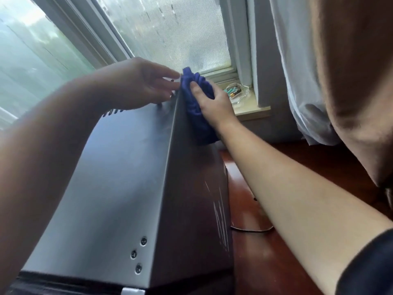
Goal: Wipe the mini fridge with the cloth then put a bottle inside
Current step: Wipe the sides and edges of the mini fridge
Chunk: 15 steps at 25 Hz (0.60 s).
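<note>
while right hand [214,102] grips cloth [197,118] against mini fridge [127,167] side, left hand [136,86] rests open atop.

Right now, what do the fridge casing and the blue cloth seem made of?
The grey box-shaped mini fridge casing looks like painted sheet metal with a satin finish: crisp folded edge, screws, vent slots. The crumpled blue cloth looks like soft fabric, perhaps microfibre: it bunches in folds.

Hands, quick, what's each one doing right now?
Left hand: open, fingers at the mini fridge top.
Right hand: gripping the blue cloth.
</note>
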Motion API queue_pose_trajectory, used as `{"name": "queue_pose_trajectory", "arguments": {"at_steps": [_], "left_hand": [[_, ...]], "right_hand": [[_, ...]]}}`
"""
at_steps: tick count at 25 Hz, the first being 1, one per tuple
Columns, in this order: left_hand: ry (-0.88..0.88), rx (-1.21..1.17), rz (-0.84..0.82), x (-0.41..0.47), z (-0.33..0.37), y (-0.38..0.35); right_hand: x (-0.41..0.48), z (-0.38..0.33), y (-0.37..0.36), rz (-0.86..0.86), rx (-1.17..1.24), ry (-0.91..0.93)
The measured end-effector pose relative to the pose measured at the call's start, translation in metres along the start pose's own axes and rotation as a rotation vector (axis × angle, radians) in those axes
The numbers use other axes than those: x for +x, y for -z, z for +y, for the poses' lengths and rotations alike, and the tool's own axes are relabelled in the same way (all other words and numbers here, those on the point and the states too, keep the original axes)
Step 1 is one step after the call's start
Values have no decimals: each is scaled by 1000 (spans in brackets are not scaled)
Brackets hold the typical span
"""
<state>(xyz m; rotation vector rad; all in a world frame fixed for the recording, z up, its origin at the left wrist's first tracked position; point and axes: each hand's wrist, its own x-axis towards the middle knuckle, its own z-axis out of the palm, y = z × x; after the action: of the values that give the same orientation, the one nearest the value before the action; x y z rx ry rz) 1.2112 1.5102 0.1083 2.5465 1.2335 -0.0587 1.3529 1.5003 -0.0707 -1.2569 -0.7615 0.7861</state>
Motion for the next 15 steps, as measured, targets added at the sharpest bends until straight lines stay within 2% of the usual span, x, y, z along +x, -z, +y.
{"name": "queue_pose_trajectory", "arguments": {"at_steps": [5,7,10,12,15], "left_hand": [[-38,86,40,-4,5,-6],[-36,155,73,-7,11,-7],[-75,385,120,-7,27,-13],[-134,503,136,-2,40,-22],[-176,544,2,10,55,-39]], "right_hand": [[-26,87,12,63,9,-317],[-66,139,20,79,-7,-437],[-153,198,39,114,5,-604],[-210,224,48,132,23,-652],[-248,231,48,198,30,-631]]}}
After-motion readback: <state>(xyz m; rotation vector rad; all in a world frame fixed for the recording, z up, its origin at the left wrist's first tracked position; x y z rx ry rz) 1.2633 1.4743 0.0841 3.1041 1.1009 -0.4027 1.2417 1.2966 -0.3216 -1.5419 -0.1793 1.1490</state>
